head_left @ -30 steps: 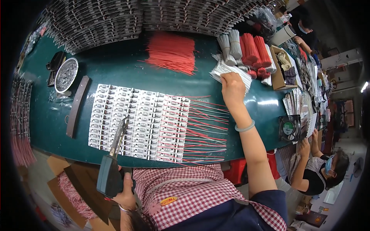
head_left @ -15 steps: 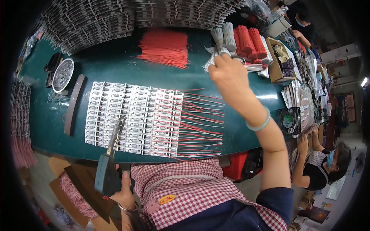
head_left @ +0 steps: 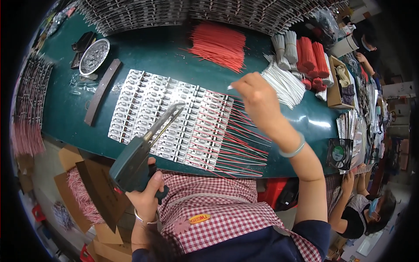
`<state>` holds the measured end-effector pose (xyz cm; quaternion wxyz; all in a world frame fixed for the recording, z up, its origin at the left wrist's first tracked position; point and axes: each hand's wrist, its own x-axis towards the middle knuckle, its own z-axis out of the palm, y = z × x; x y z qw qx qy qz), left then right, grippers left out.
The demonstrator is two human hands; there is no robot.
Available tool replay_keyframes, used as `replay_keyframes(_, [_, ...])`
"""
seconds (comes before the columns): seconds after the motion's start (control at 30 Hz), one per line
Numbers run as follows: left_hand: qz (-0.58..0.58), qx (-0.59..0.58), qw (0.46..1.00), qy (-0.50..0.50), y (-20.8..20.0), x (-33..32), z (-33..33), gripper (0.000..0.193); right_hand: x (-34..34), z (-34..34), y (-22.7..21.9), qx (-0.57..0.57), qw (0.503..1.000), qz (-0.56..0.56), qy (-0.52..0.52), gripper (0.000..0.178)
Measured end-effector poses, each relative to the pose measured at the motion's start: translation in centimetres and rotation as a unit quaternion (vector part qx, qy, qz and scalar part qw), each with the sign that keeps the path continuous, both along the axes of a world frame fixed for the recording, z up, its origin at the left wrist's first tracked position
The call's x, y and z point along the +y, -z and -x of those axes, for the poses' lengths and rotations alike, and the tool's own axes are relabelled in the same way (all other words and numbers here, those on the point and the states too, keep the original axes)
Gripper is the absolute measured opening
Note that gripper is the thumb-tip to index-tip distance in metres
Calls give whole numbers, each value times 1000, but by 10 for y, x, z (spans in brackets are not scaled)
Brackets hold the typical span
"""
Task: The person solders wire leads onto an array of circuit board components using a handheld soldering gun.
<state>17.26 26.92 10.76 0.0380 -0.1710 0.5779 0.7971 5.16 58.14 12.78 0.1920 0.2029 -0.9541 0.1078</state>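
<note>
My left hand [head_left: 148,196] is wrapped round the handle of a dark green soldering gun [head_left: 131,166]. Its metal tip and thin feed tube slant up over the rows of small white circuit boards [head_left: 168,115]. Red and white wires [head_left: 246,148] trail rightward from the boards' right-hand column. Just above that column's far right corner is my right hand [head_left: 260,102], fingers pinched together. A short white end, seemingly of a white wire [head_left: 230,87], shows at its fingertips; the rest is hidden by the hand.
Behind lie a heap of red wires [head_left: 218,46] and loose white wires [head_left: 283,83], with tied bundles [head_left: 307,54] beyond. A metal bowl [head_left: 94,57] and a dark bar [head_left: 102,92] are at left. Stacked wired boards [head_left: 135,15] line the back. Co-workers sit at right.
My right hand has come away from the white wires toward the boards' far right corner. The soldering gun has risen and moved right over the boards. The whole view has shifted.
</note>
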Motion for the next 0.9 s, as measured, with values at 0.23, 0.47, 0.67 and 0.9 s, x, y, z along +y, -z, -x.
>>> replay_keyframes(0.23, [133, 54, 989, 47, 0, 25, 26, 42, -27, 2, 37, -5, 993, 109, -41, 23])
replay_keyframes(0.47, [170, 72, 976, 116, 7, 32, 34, 37, -33, 0, 41, -15, 994, 93, -59, 35])
replay_keyframes(0.67, [225, 107, 963, 102, 3, 42, 43, 20, -35, -1, 38, -33, 995, 75, -57, 41])
replay_keyframes(0.9, [256, 116, 950, 133, 3, 44, 48, 18, -36, -2, 36, -39, 995, 76, -54, 41])
